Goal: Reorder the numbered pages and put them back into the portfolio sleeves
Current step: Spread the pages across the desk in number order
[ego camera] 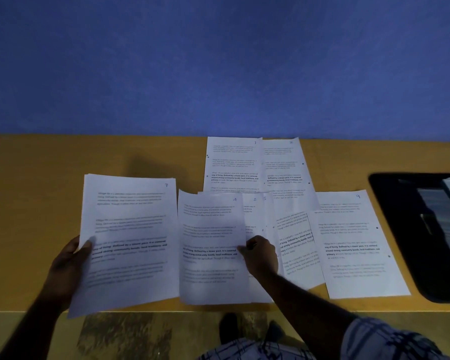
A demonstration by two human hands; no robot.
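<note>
The left hand (70,258) grips a stack of pages (130,229) by its left edge, thumb on top. The top sheet is marked 7, and the stack's lower corner hangs past the table (37,165) edge. The right hand (261,255) pinches page 4 (211,242) at its right edge. Under it, page 5 (252,211) shows only as a narrow strip. Beside that lies a tilted page (296,245) whose number is hidden. Page 1 (231,162) and page 8 (283,162) overlap at the back, and page 9 (353,242) lies flat to the right. The black portfolio (405,229) is cut off at the right frame edge. The printed text is too blurred to read.
</note>
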